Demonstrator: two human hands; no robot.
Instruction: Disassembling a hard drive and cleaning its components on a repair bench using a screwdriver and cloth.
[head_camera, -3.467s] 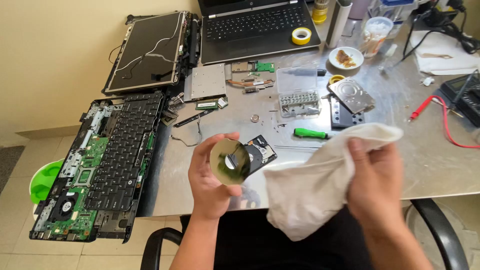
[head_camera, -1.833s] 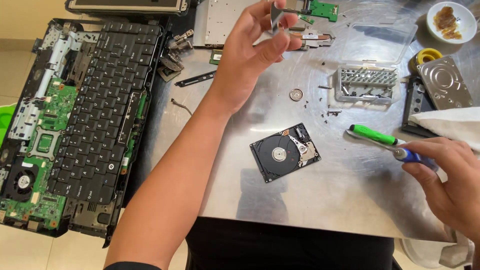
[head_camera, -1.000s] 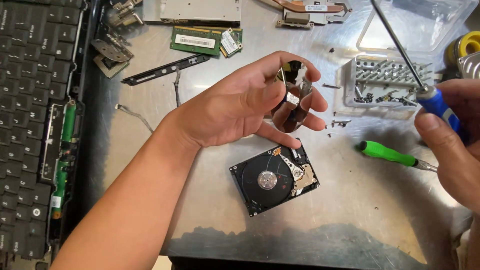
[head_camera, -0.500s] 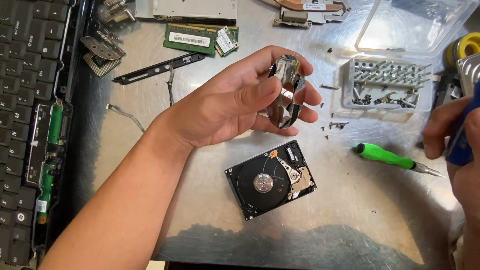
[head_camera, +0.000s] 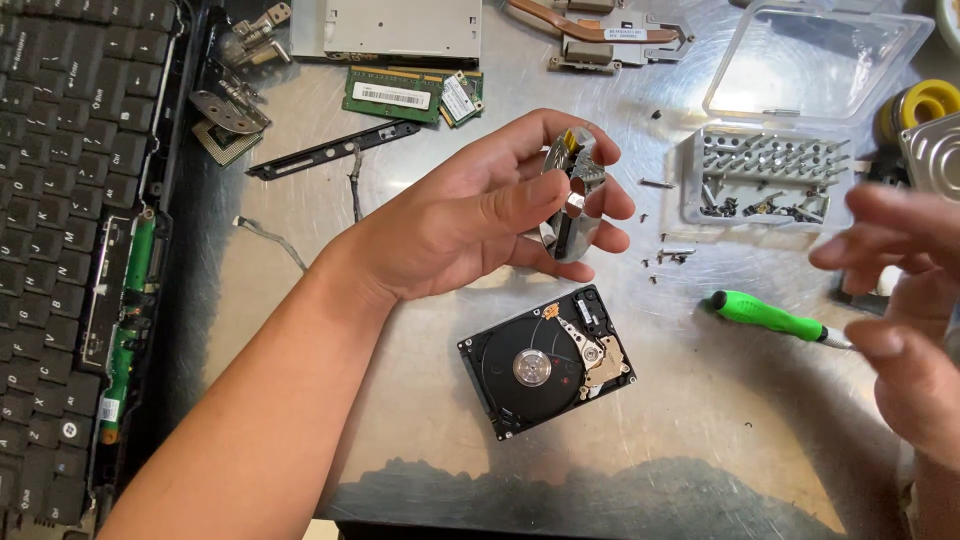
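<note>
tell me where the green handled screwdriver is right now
In the head view, the green handled screwdriver lies flat on the metal table, right of the opened hard drive, below the bit case and beside the right hand.

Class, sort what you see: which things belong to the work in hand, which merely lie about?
In hand: left hand holding shiny disk platter; opened hard drive; green screwdriver; right hand.

Lying about: memory modules; keyboard; bit case; yellow tape roll.

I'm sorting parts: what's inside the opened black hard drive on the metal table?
Inside the opened black hard drive, a bare silver spindle hub, a metal actuator arm and a gold-coloured bracket show. No platter sits on the hub. Anything beneath the drive is hidden.
</note>
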